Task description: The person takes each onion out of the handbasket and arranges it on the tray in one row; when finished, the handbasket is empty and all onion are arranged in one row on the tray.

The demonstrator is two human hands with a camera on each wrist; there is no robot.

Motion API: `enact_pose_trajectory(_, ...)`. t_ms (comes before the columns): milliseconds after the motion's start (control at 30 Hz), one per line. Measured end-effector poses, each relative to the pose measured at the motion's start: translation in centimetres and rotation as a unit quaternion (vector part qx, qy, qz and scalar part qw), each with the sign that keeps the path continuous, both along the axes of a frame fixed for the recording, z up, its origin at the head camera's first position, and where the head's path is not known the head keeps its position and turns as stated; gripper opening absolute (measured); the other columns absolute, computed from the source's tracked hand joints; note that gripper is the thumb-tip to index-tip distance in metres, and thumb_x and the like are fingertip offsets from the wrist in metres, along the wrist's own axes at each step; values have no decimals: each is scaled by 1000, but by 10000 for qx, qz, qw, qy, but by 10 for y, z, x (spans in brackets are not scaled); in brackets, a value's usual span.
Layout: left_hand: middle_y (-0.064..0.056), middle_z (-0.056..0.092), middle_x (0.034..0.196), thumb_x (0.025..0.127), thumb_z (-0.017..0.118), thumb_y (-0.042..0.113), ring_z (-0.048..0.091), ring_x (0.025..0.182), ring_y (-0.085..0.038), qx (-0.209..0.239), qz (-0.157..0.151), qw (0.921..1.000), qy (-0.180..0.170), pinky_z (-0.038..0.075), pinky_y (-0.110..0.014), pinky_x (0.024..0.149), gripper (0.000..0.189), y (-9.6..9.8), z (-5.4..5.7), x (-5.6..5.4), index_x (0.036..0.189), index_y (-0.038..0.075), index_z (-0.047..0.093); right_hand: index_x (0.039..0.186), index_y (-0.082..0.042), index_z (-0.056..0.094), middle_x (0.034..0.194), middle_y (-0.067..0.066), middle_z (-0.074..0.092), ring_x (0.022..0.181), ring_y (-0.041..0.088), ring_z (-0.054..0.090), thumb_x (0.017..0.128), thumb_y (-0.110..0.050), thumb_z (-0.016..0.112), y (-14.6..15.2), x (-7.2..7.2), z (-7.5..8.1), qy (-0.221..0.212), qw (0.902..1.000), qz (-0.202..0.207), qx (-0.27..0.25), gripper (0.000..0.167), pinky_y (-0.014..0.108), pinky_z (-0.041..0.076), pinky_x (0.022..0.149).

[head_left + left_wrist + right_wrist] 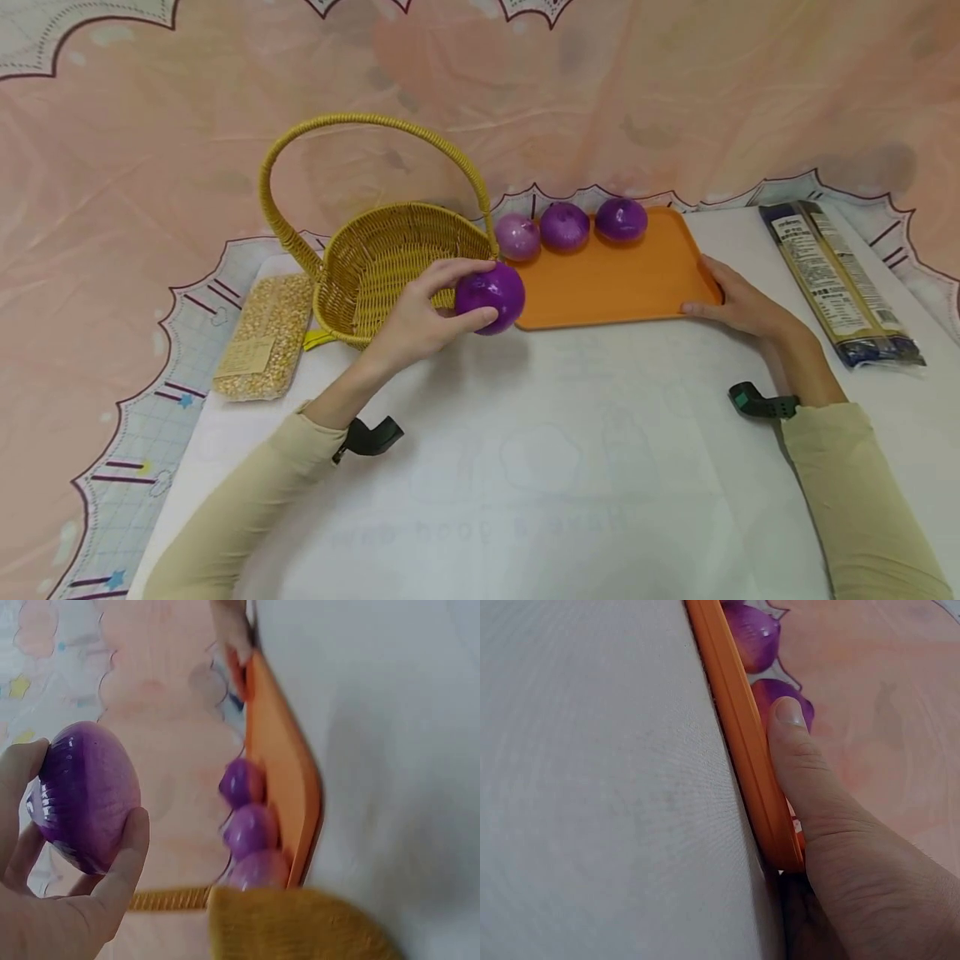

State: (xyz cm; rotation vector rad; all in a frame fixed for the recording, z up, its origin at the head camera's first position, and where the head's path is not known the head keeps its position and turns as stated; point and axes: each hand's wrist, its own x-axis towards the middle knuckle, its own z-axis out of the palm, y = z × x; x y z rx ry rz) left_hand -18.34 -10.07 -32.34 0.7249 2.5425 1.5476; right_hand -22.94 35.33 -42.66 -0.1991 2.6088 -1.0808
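My left hand [416,325] holds a glossy purple onion [491,298] between thumb and fingers, raised in front of the yellow wicker basket [408,223] and the tray's left end. The left wrist view shows this onion [90,796] from its side, darker on one half. Three more purple onions stand in a row along the back of an orange tray [600,287]: a paler left one [517,237], a middle one [564,227] and a darker right one [621,220]. At the tray's right end, my right hand [738,300] grips the edge, its thumb [799,750] along the rim.
A clear bag of corn kernels [262,342] lies left of the basket, whose tall handle [367,118] arches up. On the right lies a long dark-and-gold packet [840,283]. A white cloth [570,450] covers the table, with a patterned pink sheet [675,100] behind.
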Motion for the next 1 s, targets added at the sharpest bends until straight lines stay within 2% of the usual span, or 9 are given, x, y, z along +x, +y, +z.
enact_pose_trajectory(100, 4, 56, 132, 82, 78, 25, 48, 123, -17, 59, -151, 9998, -71, 46, -44, 103, 48, 13, -6, 0, 128, 28, 62, 155, -11, -8, 163, 19, -7, 150, 41, -4, 91, -33, 67, 0, 0, 1, 13, 10000, -1, -44, 101, 61, 4, 119)
enact_pose_trajectory(200, 4, 57, 132, 82, 78, 28, 49, 122, -16, 73, -165, 9998, -37, 43, -46, 105, 48, 25, -11, -4, 128, 29, 62, 155, -10, -8, 163, 19, -7, 150, 41, -4, 91, -33, 67, -1, 1, 1, 28, 10000, 11, -67, 101, 61, 3, 119)
enact_pose_trajectory(333, 4, 56, 131, 83, 77, 32, 51, 120, -14, 142, -143, 9998, -70, 44, -43, 104, 49, 38, -18, -13, 129, 31, 61, 155, -11, -8, 163, 18, -7, 150, 41, -4, 91, -34, 67, 0, 2, 2, 40, 10000, 2, -86, 102, 61, 3, 119)
enact_pose_trajectory(533, -2, 57, 127, 83, 77, 29, 52, 114, -19, 283, -83, 9993, -243, 48, -43, 99, 48, 58, -35, -26, 129, 25, 62, 155, -10, -8, 163, 19, -7, 150, 41, -4, 91, -33, 67, 1, 1, 3, 8, 10000, -6, -70, 101, 61, 3, 119)
enact_pose_trajectory(733, -2, 55, 133, 85, 75, 32, 53, 116, -19, 248, 142, 9995, -124, 49, -38, 99, 49, 72, -42, -44, 131, 24, 60, 155, -10, -9, 163, 18, -8, 150, 41, -4, 91, -35, 67, 0, 0, 0, -36, 10000, -25, -11, 102, 61, 4, 119)
enact_pose_trajectory(867, -3, 52, 136, 85, 74, 35, 53, 116, -20, 318, 365, 9984, -282, 50, -36, 98, 51, 81, -47, -57, 133, 25, 59, 155, -10, -9, 163, 18, -8, 150, 41, -5, 91, -35, 67, 1, -1, -1, -20, 10000, -34, -14, 103, 61, 3, 119)
enact_pose_trajectory(1000, -5, 50, 140, 85, 74, 37, 52, 121, -20, 390, 599, 9963, -476, 47, -35, 103, 51, 90, -55, -68, 132, 27, 59, 155, -9, -9, 163, 19, -8, 150, 41, -5, 91, -33, 67, 1, 0, -2, -5, 10000, -31, -55, 102, 60, 2, 120)
